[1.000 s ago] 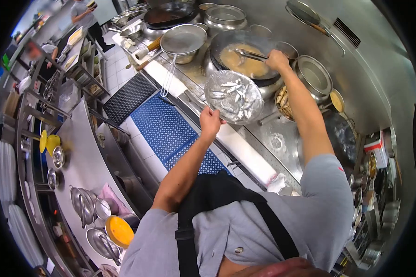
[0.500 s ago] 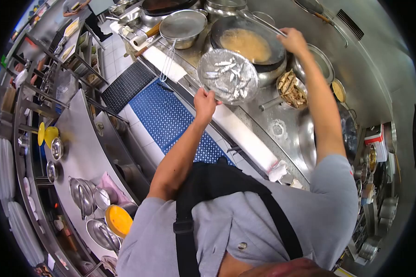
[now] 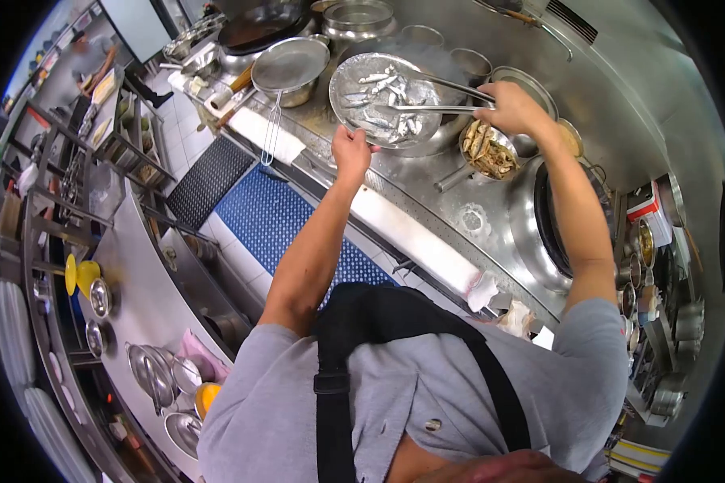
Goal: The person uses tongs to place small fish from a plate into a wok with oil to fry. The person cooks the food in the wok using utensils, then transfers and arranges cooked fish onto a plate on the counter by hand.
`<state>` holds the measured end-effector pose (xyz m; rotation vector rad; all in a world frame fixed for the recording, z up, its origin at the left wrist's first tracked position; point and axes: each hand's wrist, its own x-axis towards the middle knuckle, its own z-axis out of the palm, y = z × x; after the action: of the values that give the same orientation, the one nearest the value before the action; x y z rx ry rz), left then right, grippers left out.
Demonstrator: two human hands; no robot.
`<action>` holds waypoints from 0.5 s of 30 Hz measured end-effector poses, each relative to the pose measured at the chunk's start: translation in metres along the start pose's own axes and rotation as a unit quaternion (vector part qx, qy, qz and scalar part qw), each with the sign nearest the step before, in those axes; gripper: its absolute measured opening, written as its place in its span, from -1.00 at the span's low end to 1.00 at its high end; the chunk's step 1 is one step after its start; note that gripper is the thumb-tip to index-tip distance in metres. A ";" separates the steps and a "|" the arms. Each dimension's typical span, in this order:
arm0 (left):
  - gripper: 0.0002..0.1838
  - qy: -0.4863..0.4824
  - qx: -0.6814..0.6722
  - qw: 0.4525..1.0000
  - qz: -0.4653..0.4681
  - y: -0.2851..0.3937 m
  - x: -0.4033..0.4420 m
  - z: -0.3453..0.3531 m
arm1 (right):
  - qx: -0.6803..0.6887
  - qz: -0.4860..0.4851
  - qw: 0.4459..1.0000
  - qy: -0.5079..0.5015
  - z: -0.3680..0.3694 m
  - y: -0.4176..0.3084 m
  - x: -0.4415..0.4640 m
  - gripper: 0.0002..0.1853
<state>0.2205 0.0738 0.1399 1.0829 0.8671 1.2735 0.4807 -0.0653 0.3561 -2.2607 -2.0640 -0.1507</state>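
Tongs (image 3: 443,109) have shifted since the earlier frame to over the small fish (image 3: 376,78) in the silvery dish (image 3: 342,83); right hand (image 3: 514,109) grips the tongs, left hand (image 3: 353,150) pinches the dish's near rim above the steel counter (image 3: 407,179).

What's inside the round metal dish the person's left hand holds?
Small silvery fish lie inside the metal dish, with metal tongs across part of it. I can't see the parts behind the tongs or beneath the fish.

Fish (image 3: 382,85) lie in the bowl (image 3: 345,80), strainer (image 3: 288,63) left, pan (image 3: 453,179) right
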 end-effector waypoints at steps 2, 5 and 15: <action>-0.84 -0.029 -0.002 1.000 -0.001 0.008 0.018 0.010 | 0.009 0.005 0.999 0.043 0.008 -0.006 0.005 -0.41; -0.91 -0.092 0.023 0.995 0.023 0.016 0.050 0.023 | 0.070 0.008 0.997 0.008 0.033 0.002 0.027 -0.49; -0.88 -0.104 0.157 0.982 0.032 0.023 0.132 0.078 | 0.082 0.031 0.993 0.084 0.073 0.070 0.055 -0.61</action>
<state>0.3042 0.1924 0.1934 1.4755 0.8970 1.0726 0.5574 -0.0081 0.2914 -2.1318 -1.8495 -0.1547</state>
